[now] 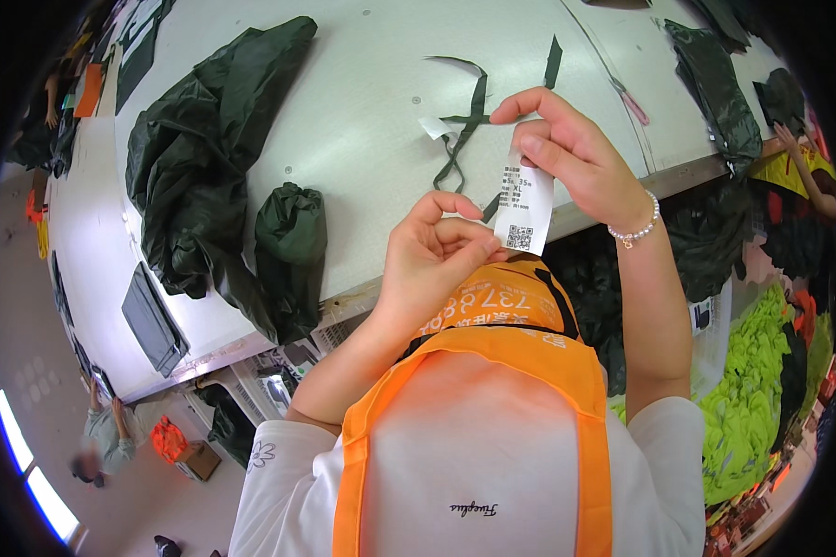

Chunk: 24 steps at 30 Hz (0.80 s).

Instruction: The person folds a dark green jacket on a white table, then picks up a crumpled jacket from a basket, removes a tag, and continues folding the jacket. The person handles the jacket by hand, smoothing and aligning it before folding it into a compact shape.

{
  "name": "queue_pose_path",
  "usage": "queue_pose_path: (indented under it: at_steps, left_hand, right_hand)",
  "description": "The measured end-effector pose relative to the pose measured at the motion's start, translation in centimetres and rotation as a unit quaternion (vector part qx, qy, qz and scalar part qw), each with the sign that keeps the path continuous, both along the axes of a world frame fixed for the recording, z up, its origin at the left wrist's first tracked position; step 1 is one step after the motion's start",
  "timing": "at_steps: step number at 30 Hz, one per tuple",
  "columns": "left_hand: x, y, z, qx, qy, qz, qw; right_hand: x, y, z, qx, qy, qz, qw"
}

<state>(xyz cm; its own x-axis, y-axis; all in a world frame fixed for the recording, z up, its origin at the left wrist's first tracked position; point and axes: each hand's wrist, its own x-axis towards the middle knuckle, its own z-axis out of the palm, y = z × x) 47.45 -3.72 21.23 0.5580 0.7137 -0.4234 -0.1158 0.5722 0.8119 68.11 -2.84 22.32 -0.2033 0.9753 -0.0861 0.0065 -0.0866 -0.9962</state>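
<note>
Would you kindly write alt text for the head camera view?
Two bare hands hold a small white printed label above a pale worktable: the right hand pinches its top, the left hand its lower edge. Dark green garments and strips lie on the table.

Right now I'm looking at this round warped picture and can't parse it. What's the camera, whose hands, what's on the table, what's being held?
The single picture comes from a wide fisheye camera worn on a person's head, looking down, so straight edges bend near the rim. There is no machine: both hands are the wearer's own, coming up from below over an orange apron. The right hand, with a bead bracelet on its wrist, pinches the top of a small white printed label. The left hand pinches its lower edge. Beyond is a pale worktable with dark green garments, a smaller dark green bundle and thin dark green strips. Other people work at the edges of the view.
</note>
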Motion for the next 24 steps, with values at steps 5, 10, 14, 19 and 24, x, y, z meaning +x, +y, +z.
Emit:
queue_pose_path:
  at_steps: [5, 10, 14, 19, 24]
  left_hand:
    - [-0.11, -0.02, -0.23, -0.001, -0.015, 0.007, 1.0]
    - [-0.25, -0.05, -0.18, 0.001, -0.005, 0.001, 1.0]
    - [-0.31, -0.12, -0.13, 0.0, -0.005, 0.005, 1.0]
    - [-0.4, -0.13, -0.19, 0.005, -0.01, 0.006, 1.0]
    - [-0.48, -0.2, -0.16, 0.006, -0.009, 0.008, 1.0]
  right_hand:
    - [0.01, 0.07, -0.22, 0.004, 0.002, 0.003, 1.0]
    - [-0.09, 0.03, -0.1, 0.004, -0.001, 0.002, 1.0]
    - [-0.17, 0.13, -0.15, 0.007, 0.008, 0.008, 1.0]
    - [-0.2, 0.12, -0.17, 0.004, 0.007, 0.005, 1.0]
    - [-0.33, 0.22, -0.27, 0.004, 0.014, 0.01, 1.0]
